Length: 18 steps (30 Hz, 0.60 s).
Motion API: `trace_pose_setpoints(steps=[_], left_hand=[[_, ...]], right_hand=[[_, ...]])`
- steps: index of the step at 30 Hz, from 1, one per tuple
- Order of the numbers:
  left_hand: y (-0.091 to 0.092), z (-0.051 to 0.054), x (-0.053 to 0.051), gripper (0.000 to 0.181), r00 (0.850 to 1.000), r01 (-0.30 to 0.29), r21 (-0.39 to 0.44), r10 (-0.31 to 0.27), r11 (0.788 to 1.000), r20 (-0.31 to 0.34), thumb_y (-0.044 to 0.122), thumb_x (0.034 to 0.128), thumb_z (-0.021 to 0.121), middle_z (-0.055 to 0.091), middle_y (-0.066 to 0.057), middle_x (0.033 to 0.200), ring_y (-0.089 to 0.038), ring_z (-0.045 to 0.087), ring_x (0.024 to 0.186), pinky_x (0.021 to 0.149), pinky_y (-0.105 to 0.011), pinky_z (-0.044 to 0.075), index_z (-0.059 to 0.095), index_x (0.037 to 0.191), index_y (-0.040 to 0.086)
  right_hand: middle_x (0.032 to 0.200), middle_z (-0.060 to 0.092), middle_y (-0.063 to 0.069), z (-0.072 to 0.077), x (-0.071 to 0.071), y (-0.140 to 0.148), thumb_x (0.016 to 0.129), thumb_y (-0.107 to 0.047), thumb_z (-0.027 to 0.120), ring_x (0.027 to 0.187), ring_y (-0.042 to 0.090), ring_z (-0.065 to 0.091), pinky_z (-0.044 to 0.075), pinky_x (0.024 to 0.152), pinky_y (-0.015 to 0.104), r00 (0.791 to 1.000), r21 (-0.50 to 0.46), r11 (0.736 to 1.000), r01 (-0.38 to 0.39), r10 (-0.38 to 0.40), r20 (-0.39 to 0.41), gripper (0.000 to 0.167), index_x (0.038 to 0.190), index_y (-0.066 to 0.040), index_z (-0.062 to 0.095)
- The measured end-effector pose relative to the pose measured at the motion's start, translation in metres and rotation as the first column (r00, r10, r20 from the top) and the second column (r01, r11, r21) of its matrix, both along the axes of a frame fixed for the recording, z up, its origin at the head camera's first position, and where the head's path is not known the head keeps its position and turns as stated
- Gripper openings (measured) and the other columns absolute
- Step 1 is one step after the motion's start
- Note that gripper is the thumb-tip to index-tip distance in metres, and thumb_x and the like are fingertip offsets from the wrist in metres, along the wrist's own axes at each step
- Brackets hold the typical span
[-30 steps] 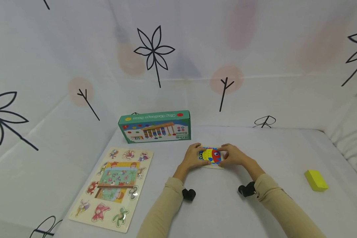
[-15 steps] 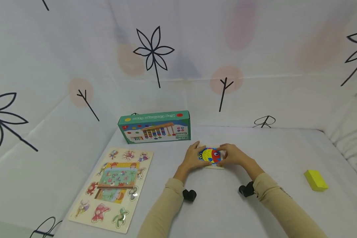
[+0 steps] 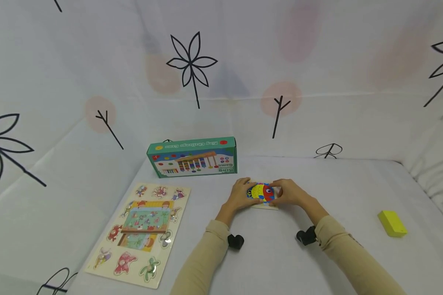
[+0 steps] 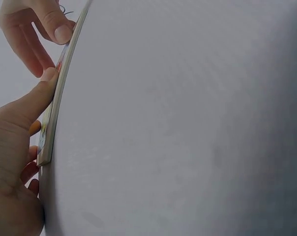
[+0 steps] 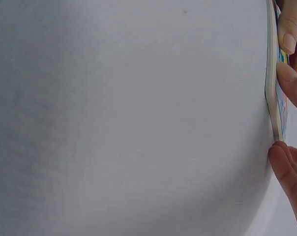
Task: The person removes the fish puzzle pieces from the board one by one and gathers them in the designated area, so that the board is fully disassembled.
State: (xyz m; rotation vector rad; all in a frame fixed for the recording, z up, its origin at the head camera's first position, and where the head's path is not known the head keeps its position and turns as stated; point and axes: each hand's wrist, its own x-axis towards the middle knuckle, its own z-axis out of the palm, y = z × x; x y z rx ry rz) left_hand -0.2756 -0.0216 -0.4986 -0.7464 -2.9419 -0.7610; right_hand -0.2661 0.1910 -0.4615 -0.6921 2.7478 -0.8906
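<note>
A small wooden puzzle board (image 3: 266,207) with a bright fish picture (image 3: 259,191), its head red and its body yellow, lies on the white table between both hands. My left hand (image 3: 239,195) grips the board's left side, with the thumb (image 4: 40,96) along the near part in the left wrist view. On the red head end, my right hand (image 3: 289,192) pinches with thumb and fingertips. Edge-on, the board (image 5: 271,73) stands at the right of the right wrist view, where the right hand (image 5: 291,172) touches its end. Fingers hide parts of the picture.
A green game box (image 3: 193,159) stands at the back left. At the left lies a large board with animal pieces (image 3: 122,262), a picture panel (image 3: 147,219) at its middle. A yellow block (image 3: 392,223) sits at the far right.
Very little differs. A left-hand fingertip at the board's far edge, raised half a second ago, sits lower now. The right hand keeps almost the same place.
</note>
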Motion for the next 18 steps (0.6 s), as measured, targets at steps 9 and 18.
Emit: trace_pose_setpoints(steps=[9,18], left_hand=[[0.000,0.001,-0.001,0.064,1.000,-0.003,-0.004,0.003,1.000,-0.007,0.047,0.0771,0.072,0.045,-0.010,0.142,-0.024,0.037,0.132,0.110,-0.041,0.030,0.058,0.131,0.014],[0.000,0.001,0.000,0.066,1.000,-0.010,0.024,0.010,1.000,-0.006,0.046,0.0737,0.075,0.046,-0.010,0.141,-0.025,0.039,0.131,0.110,-0.041,0.030,0.059,0.129,0.013]], right_hand=[[0.108,0.064,0.023,0.008,-0.003,-0.006,0.068,-0.023,0.083,0.086,0.031,0.061,0.053,0.077,0.041,0.998,0.116,0.992,-0.043,0.047,-0.032,0.060,0.115,0.008,0.061],[0.101,0.064,0.022,0.010,-0.011,-0.003,0.064,-0.031,0.086,0.062,0.015,0.047,0.047,0.060,0.030,0.995,0.160,0.984,-0.076,0.086,-0.055,0.092,0.131,0.016,0.043]])
